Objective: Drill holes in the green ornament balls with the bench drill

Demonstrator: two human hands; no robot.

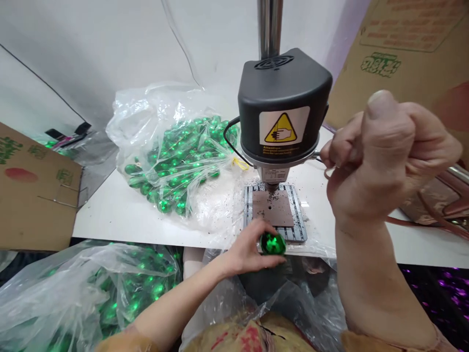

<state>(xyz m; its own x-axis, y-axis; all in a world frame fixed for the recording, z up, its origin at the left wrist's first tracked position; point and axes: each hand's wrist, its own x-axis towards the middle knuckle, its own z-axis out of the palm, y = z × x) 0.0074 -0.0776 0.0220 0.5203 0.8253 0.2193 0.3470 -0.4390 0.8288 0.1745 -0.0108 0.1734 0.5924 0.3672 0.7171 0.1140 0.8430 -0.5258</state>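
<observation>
1. Your left hand [247, 250] holds a shiny green bauble [273, 243], the fingers [261, 228] curved over its far side and the thumb below it, so it is pinched between them
2. That bauble sits at the near edge of the slotted metal base [299, 215], in front of the drill chuck [271, 187] and not under it; you cannot tell from this view whether it touches the base
3. Your right hand [390, 151], raised beside the black machine head [286, 93], has its fingers curled into a fist around a thin metal lever [316, 155], most of which the hand hides
4. On the base lies a flat brown board [278, 215] with a small dark hole near its middle, and dark crumbs are scattered over it and around it
5. To the left of the machine, on the white surface [106, 220], you have a clear plastic bag [142, 110] full of more green baubles [190, 151], with a yellow tie [241, 164] on its right side
6. Below the surface's edge at your left is another clear bag [47, 283] with green shiny pieces inside
7. A cardboard box [32, 195] stands at far left and a bigger carton [406, 39] behind your right hand; purple shiny pieces [456, 291] show at lower right
</observation>
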